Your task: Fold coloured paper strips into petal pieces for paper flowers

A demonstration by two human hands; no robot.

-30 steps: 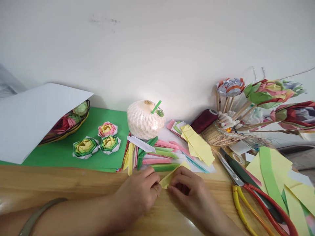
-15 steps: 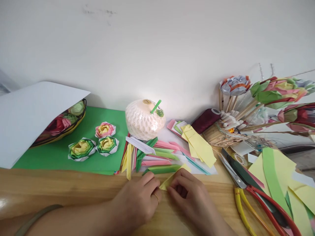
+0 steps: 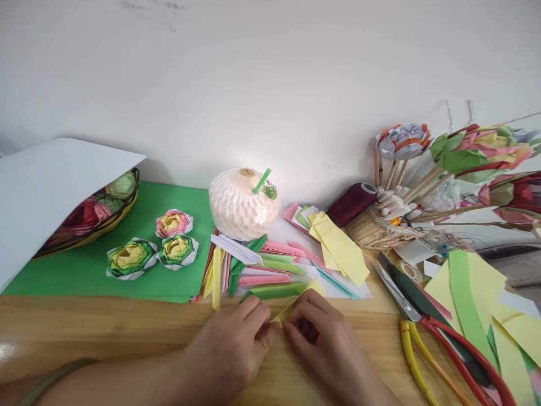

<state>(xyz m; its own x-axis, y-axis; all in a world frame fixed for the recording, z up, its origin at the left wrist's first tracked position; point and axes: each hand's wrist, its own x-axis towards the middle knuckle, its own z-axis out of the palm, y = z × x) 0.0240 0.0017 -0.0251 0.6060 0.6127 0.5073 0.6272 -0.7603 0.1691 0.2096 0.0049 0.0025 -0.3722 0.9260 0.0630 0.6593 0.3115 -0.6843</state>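
Observation:
A small folded piece of yellow paper (image 3: 291, 305) is held low over the wooden table between my two hands. My left hand (image 3: 242, 345) pinches its near left end, with fingertips curled and partly hidden. My right hand (image 3: 323, 332) grips the right side between thumb and bent fingers, covering much of it. Just beyond my hands lie folded paper strips: a dark green one (image 3: 276, 290), a pink one (image 3: 264, 279) and a pale lilac one (image 3: 236, 249). A long yellow strip (image 3: 217, 279) sticks out toward the table edge beside my left hand.
Three paper lotus flowers (image 3: 176, 251) sit on green sheets (image 3: 169, 197). A netted white coconut (image 3: 243, 206) stands behind the strips. Rightward are red-handled scissors (image 3: 448, 332), yellow-handled pliers (image 3: 416, 361), yellow paper pieces (image 3: 518, 332), a maroon thread spool (image 3: 353, 204) and paper flowers on sticks (image 3: 403, 141).
The view has shifted slightly, so most things appear a little further left. Both hands still pinch the yellow paper, and my left fingers have turned a little around its end.

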